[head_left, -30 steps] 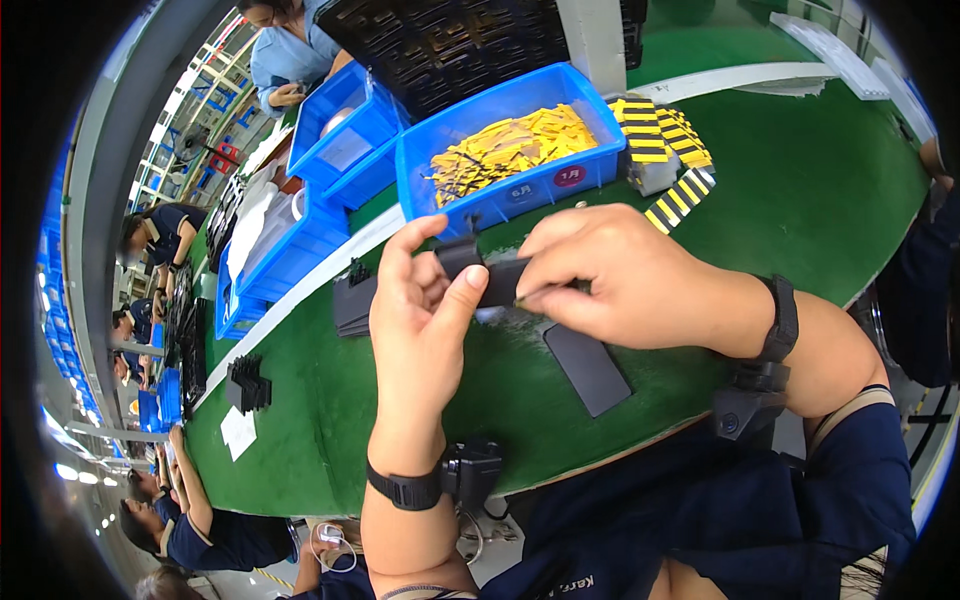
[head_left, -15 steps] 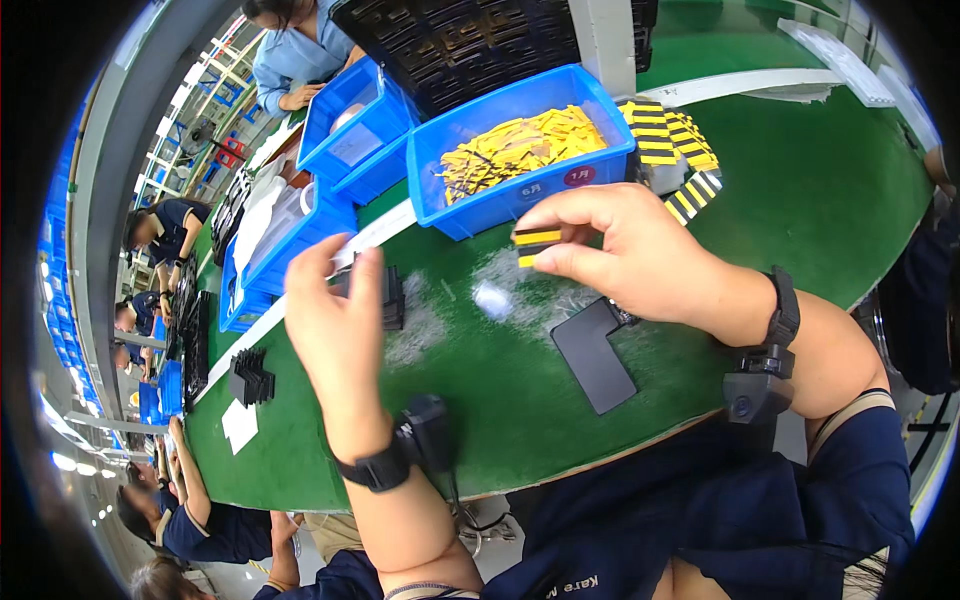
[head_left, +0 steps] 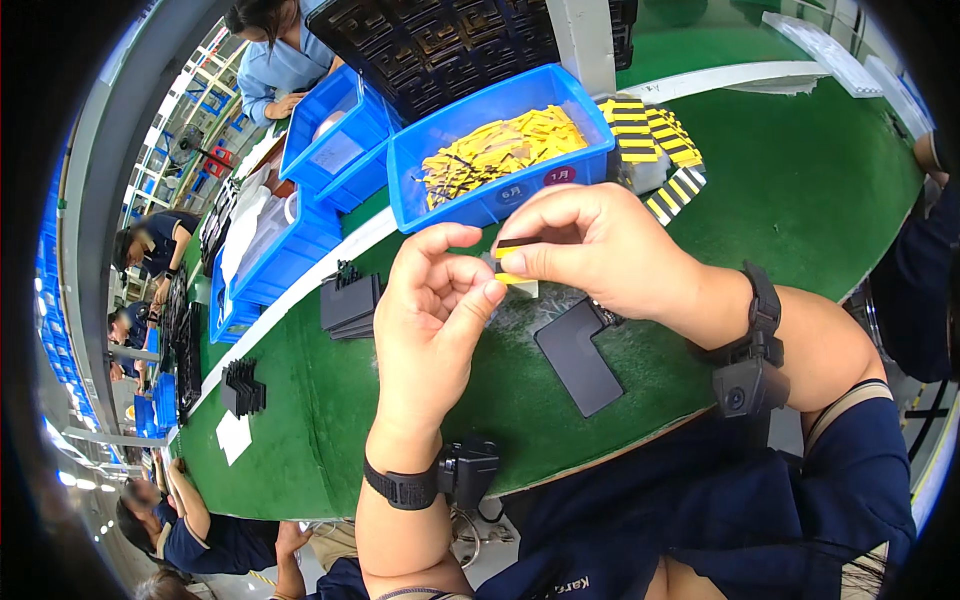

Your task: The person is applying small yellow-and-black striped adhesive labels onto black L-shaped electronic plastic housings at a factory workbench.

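Observation:
My right hand (head_left: 610, 245) pinches a small yellow-and-black striped piece (head_left: 506, 270) between thumb and fingers, above the green table. Close beside it on the left is my left hand (head_left: 430, 310), its fingers curled and the thumb against the forefinger; whatever may be between those fingertips is hidden. Below my right hand a flat black L-shaped plate (head_left: 580, 362) lies on the table. Left of my left hand sits a stack of flat black plates (head_left: 350, 308). Behind both hands stands a blue bin (head_left: 405, 190) holding a heap of yellow strips (head_left: 510, 150).
Striped yellow-and-black sheets (head_left: 632, 130) lie right of the bin. More blue bins (head_left: 275, 250) line the left. Thin black parts (head_left: 243, 388) and a white paper (head_left: 234, 437) are near the left table edge. A person in light blue (head_left: 285, 70) sits across.
My left hand has moved right from beside the plate stack to the striped piece, and its fingers have closed. My right hand still holds the piece. The view has shifted slightly.

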Demonstrator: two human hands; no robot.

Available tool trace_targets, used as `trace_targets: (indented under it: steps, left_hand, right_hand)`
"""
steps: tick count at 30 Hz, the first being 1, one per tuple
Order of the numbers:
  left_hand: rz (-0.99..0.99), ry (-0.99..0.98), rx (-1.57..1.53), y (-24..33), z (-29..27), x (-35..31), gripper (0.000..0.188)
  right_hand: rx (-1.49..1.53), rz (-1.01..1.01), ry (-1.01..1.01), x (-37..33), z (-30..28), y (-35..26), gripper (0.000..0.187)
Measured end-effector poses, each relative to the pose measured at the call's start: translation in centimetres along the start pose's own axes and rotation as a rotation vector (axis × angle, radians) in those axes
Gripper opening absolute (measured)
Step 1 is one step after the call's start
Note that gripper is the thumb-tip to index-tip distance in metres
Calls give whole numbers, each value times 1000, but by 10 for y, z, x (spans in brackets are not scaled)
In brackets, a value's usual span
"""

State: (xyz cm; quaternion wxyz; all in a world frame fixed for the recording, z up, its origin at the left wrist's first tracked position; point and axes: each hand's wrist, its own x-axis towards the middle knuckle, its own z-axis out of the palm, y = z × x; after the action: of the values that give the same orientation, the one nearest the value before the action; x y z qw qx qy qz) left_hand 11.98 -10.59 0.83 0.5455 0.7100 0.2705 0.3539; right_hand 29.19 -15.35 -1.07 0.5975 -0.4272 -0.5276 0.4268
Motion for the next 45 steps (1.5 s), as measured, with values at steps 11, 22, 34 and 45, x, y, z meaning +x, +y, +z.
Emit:
trace_targets:
  steps: [11, 22, 34, 45]
  left_hand:
    - [38, -38, 997, -32, -28, 12, 25]
    - [396, -307, 959, 11, 42, -19, 60]
    - [-130, -21, -253, 0, 22, -11, 20]
    - [-163, -24, -207, 4, 24, -11, 22]
  right_hand:
    - [-95, 4, 143, 3, -8, -20, 18]
    - [-517, -383, 136, 0, -9, -16, 9]
    - [-376, -252, 137, -4, -2, -18, 13]
    - [-538, -439, 171, -3, 0, -13, 10]
